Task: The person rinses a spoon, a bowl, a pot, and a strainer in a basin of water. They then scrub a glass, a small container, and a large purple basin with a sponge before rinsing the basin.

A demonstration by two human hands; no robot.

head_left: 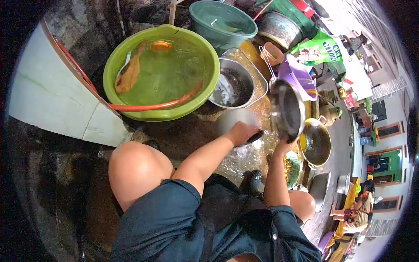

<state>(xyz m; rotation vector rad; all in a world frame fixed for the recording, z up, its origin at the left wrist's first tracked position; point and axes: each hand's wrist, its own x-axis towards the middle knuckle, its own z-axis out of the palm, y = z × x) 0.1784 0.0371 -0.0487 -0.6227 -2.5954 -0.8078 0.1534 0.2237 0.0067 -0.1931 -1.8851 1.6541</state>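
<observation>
My left hand point(243, 133) is closed at the edge of a blurred grey round object point(231, 121), with a dark piece point(255, 136) showing by its fingers; what exactly it grips is unclear. My right hand point(285, 146) grips the lower rim of a metal bowl point(288, 111), which is tilted up on its side. Behind my hands, a silver basin point(233, 83) with some liquid sits beside a wire rack point(262, 85). At the left, a big green tub point(161, 70) of water holds a brown ladle-like item point(130, 75), an orange item point(161, 46) and a red hose point(161, 105).
A teal tub point(224, 26) stands at the back. To the right are a purple basket point(297, 74), a yellowish two-handled pan point(316, 142) and a green bowl point(293, 170) of small pieces. A white tiled ledge point(56, 91) borders the left. A person point(360, 212) is at far right.
</observation>
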